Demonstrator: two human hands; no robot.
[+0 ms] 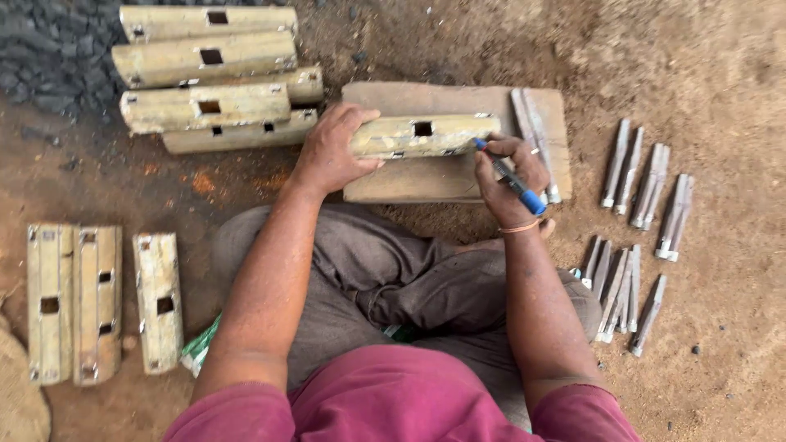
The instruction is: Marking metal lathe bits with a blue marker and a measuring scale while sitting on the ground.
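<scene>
I sit cross-legged on a dirt floor. My left hand (332, 151) grips the left end of a yellowish metal channel piece (422, 136) with a square hole, which lies across a flat wooden board (409, 182). My right hand (506, 182) holds a blue marker pen (509, 177), its tip touching the right end of that piece. Two thin grey metal bars (534, 135) lie on the board's right side.
A stack of similar yellowish channel pieces (209, 78) lies at the upper left, three more (98, 303) lie on the ground at the left. Several grey metal bars (647, 184) and another group of bars (618, 295) lie at the right. Dark gravel (49, 49) fills the top left corner.
</scene>
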